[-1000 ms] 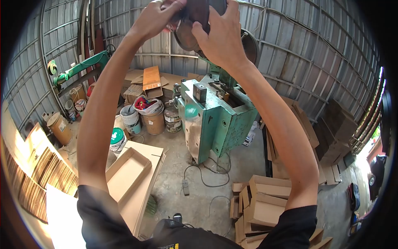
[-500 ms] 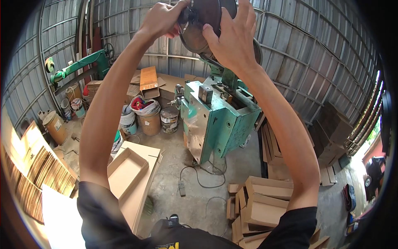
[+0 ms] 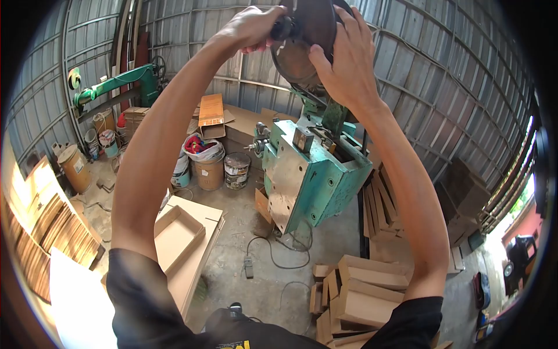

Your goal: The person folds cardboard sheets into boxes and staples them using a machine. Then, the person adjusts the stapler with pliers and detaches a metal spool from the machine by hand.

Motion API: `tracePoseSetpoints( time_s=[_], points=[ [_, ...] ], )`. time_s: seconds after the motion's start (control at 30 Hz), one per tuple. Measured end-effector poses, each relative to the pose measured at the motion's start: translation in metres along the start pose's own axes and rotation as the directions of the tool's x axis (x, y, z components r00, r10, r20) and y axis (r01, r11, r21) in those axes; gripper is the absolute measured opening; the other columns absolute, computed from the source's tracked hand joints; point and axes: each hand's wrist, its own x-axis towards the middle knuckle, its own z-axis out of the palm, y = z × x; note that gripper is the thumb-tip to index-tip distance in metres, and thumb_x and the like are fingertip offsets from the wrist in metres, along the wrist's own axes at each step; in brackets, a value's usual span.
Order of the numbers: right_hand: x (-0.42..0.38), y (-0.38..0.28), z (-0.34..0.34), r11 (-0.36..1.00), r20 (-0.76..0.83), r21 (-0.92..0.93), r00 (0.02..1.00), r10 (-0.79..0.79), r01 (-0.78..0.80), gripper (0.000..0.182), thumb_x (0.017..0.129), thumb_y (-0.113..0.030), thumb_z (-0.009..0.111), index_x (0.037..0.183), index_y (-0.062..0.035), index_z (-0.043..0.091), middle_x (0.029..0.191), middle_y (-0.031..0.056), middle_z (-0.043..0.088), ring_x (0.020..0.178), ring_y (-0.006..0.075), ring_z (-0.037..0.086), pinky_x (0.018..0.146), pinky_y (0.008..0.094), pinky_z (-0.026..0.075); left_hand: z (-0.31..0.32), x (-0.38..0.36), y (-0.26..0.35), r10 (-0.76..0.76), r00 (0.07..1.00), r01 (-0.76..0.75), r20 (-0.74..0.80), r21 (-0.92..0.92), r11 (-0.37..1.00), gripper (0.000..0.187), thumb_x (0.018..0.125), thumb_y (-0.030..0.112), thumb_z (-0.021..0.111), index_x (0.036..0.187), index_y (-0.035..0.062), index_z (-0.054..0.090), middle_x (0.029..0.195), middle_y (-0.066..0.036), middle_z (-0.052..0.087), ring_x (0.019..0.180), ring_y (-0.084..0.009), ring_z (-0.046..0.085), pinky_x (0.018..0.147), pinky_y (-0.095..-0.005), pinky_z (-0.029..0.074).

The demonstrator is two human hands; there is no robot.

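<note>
A dark round reel sits high on the green machine, its top cut off by the frame's upper edge. At its hub is a black knob. My left hand is closed at this knob, thumb along its top and the other fingers curled below. My right hand grips the reel's right side, with the thumb on the near face and the fingers over the rim. A small metal block stands on the machine's top.
Cardboard trays are piled at the lower right, and another tray lies on flat cardboard at left. Buckets stand behind. A cable runs over the floor. A green machine arm is at the far left.
The view has shifted a little, so the reel and both hands appear further right. My left hand stays at the knob, and my right hand keeps hold of the reel's rim.
</note>
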Motion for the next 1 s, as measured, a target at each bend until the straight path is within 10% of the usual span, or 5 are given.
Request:
tracePoseSetpoints(
  time_s=[0.23,0.53,0.67,0.83,1.0],
  points=[
    [-0.002,-0.007,-0.003,0.998,0.015,0.038,0.999,0.048,-0.049,0.049,0.086,-0.026,0.061,0.116,0.0117,0.054,0.15,0.0214,0.035,0.146,0.0415,0.024,0.111,0.065,0.027,0.014,-0.014,-0.031,0.732,0.626,-0.67,-0.27,0.295,0.682,0.066,0.075,0.05,0.081,0.117,0.0006,0.066,0.081,-0.012,0.068,0.077,-0.0238,0.067,0.078,-0.0387,0.054],
    [-0.001,-0.01,-0.004,0.994,0.105,0.018,0.989,0.103,-0.106,0.049,0.086,-0.023,0.059,0.119,0.0123,0.051,0.152,0.021,0.032,0.147,0.0427,0.021,0.114,0.069,0.021,0.006,0.0,-0.001,-0.005,0.997,-0.002,-0.08,-0.086,0.996,0.071,0.084,0.067,0.054,0.061,0.001,0.068,0.049,-0.009,0.059,0.04,-0.0164,0.055,0.053,-0.0316,0.051],
    [-0.003,-0.012,-0.004,0.991,0.114,0.052,0.986,0.12,-0.126,0.049,0.087,-0.024,0.059,0.119,0.0123,0.051,0.15,0.0208,0.033,0.144,0.0423,0.025,0.113,0.0692,0.023,0.005,-0.006,-0.016,0.641,0.753,-0.594,-0.15,0.264,0.76,0.062,0.078,0.049,0.076,0.118,0.0043,0.063,0.095,-0.018,0.068,0.089,-0.0237,0.067,0.08,-0.0357,0.052],
    [-0.001,-0.006,-0.001,0.992,0.072,0.056,0.991,0.11,-0.114,0.048,0.086,-0.024,0.06,0.118,0.012,0.051,0.148,0.0209,0.035,0.142,0.043,0.028,0.112,0.0679,0.025,0.013,-0.005,-0.016,0.624,0.74,-0.564,-0.252,0.274,0.779,0.052,0.081,0.046,0.072,0.096,-0.0037,0.066,0.071,-0.013,0.065,0.064,-0.0219,0.065,0.062,-0.0356,0.052],
    [-0.003,-0.007,0.0,0.997,0.027,0.05,0.998,0.059,-0.06,0.047,0.085,-0.024,0.061,0.117,0.0097,0.051,0.142,0.0203,0.04,0.135,0.0421,0.035,0.108,0.066,0.03,0.005,0.003,-0.001,-0.063,0.996,0.073,0.066,-0.165,0.984,0.067,0.092,0.065,0.046,0.071,0.0035,0.063,0.048,-0.005,0.053,0.036,-0.0135,0.049,0.038,-0.0258,0.041]
  ],
)
